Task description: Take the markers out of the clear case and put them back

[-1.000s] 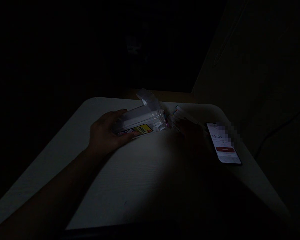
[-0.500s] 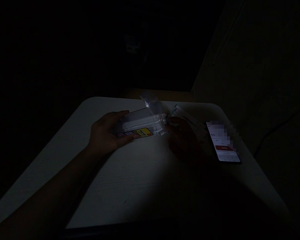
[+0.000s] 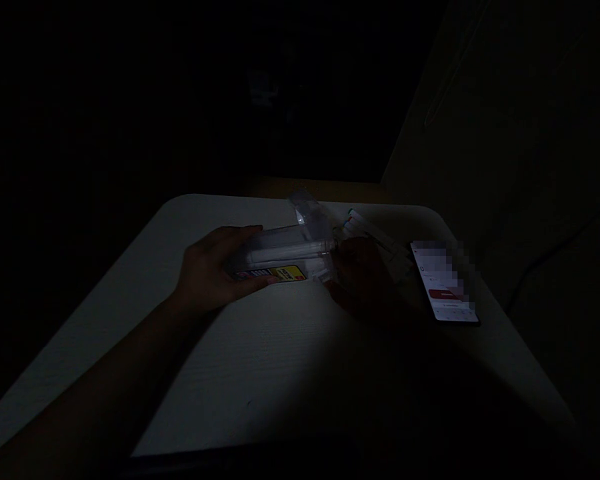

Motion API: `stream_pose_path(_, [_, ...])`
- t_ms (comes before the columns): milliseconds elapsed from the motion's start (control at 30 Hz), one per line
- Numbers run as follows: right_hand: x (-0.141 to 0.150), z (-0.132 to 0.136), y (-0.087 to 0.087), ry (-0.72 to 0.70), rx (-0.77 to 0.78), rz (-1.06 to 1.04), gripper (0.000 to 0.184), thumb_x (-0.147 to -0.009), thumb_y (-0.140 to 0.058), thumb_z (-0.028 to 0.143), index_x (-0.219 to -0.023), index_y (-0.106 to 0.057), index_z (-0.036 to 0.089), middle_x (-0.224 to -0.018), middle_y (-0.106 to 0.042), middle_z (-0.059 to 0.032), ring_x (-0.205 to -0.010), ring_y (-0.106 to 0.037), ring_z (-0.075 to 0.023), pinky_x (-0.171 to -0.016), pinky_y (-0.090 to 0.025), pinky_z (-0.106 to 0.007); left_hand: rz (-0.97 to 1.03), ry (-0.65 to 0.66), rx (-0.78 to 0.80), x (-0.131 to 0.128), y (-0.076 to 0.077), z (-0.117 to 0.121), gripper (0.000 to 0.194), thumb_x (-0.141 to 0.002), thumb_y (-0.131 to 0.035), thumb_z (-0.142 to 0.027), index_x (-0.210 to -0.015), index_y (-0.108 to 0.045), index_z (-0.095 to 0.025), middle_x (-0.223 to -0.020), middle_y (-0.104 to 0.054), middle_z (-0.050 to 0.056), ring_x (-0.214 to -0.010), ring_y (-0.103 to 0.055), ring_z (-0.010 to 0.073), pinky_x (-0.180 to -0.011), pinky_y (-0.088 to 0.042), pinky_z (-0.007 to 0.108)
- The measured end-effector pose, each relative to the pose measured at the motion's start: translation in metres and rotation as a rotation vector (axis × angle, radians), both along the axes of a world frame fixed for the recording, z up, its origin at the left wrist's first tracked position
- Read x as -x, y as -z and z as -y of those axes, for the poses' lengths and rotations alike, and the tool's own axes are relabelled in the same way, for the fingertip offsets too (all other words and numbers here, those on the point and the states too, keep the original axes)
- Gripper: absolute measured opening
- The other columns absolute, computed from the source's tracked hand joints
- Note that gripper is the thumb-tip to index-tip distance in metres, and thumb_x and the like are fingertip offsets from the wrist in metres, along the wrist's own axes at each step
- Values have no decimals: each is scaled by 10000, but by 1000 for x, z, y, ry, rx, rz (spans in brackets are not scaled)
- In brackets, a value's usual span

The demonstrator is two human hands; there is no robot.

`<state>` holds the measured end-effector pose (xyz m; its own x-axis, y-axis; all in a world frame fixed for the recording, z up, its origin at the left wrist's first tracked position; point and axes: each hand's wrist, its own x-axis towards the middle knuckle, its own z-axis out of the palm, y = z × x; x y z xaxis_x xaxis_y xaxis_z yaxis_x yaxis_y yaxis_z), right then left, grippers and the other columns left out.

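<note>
My left hand (image 3: 207, 270) is wrapped round the closed end of a clear plastic marker case (image 3: 280, 237), thumb along its near side. A yellow and dark label (image 3: 280, 273) shows on that side. White pens that look like markers (image 3: 290, 251) lie lengthwise inside. The case's transparent flap (image 3: 305, 207) stands up at its right end. Deep in shadow, my right hand (image 3: 360, 273) is at this opening, its fingers bent close to the pen ends. What those fingers grip is too dark to make out.
Several loose white markers (image 3: 367, 230) with coloured ends lie on the white table (image 3: 220, 380) behind my right hand. A lit phone (image 3: 443, 293) lies near the right edge. A dark edge (image 3: 240, 457) runs along the table's front. The surroundings are very dark.
My right hand has closed in on the case's open end, its fingers more bent. The case has tipped slightly and its flap has shifted a little right. My left hand keeps its grip.
</note>
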<state>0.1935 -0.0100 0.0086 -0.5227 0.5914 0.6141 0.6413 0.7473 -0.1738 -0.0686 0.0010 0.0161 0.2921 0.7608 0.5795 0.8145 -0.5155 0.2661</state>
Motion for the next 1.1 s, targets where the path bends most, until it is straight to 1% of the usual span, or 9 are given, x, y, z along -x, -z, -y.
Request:
stream_pose_path(100, [0, 1, -2, 12, 8, 49, 298, -850, -450, 311, -1104, -525, 173, -1058, -480, -108, -987, -441, -211, -814, -444, -342, 4, 4, 6, 0, 0, 0, 679, -599, -668, -550, -1190, -490, -267, -1104, -602, 64, -959, -597, 233, -830, -494, 354])
stream_pose_path(200, [-1, 1, -2, 14, 22, 58, 288, -853, -448, 321, -1101, -525, 194, -1055, -501, -95, -985, -454, -211, -801, -451, -346, 6, -7, 15, 0, 1, 0, 681, -594, -667, -550, -1193, -487, -281, -1104, -601, 55, -964, -594, 236, -832, -493, 365])
stream_pose_path(400, [-2, 0, -1, 24, -38, -97, 234, -817, -527, 332, -997, -570, 189, -1016, -518, -85, -969, -501, -183, -798, -472, -316, 5, -11, 7, -1, 0, 1, 679, -599, -671, -535, -1199, -485, -277, -1121, -596, 50, -953, -596, 233, -826, -492, 356])
stream_pose_path(567, [-3, -1, -2, 13, 29, -170, 235, -803, -552, 364, -971, -577, 201, -1031, -570, -75, -992, -536, -177, -833, -476, -322, -1, -24, -3, -2, 0, 1, 686, -587, -669, -554, -1186, -496, -267, -1106, -603, 54, -940, -601, 236, -823, -492, 356])
stream_pose_path(700, [-4, -1, -6, 34, 59, -163, 244, -808, -543, 395, -947, -592, 200, -980, -618, -67, -931, -576, -173, -782, -498, -323, 8, -48, 22, -2, 0, 1, 671, -605, -640, -580, -1190, -485, -289, -1126, -593, 47, -949, -598, 231, -830, -490, 351])
stream_pose_path(800, [-7, -2, -6, 36, 29, -210, 174, -824, -531, 351, -902, -596, 209, -925, -636, -46, -874, -593, -158, -747, -496, -305, 7, -40, 9, -2, 1, 1, 672, -604, -648, -579, -1187, -487, -287, -1125, -593, 43, -956, -594, 226, -834, -488, 341])
stream_pose_path(933, [-14, -6, -4, 105, -48, -272, 75, -809, -558, 266, -839, -583, 201, -845, -621, -35, -833, -581, -153, -736, -473, -295, 31, -69, -8, -1, 3, 1, 688, -599, -670, -568, -1182, -504, -242, -1111, -600, 46, -937, -597, 215, -828, -490, 328])
stream_pose_path(1000, [-16, -7, -3, 123, -74, -291, 79, -810, -548, 246, -853, -584, 190, -851, -604, -46, -837, -568, -159, -736, -466, -300, 47, -114, -14, -2, 4, 0, 689, -603, -676, -559, -1178, -513, -216, -1091, -606, 54, -927, -598, 213, -826, -489, 323])
stream_pose_path(1100, [-17, -7, -3, 139, -34, -272, 156, -831, -503, 227, -950, -596, 188, -901, -587, -57, -871, -559, -164, -757, -465, -311, 75, -171, -15, -3, 4, 0, 694, -602, -678, -566, -1173, -522, -205, -1063, -608, 59, -917, -596, 210, -822, -487, 316])
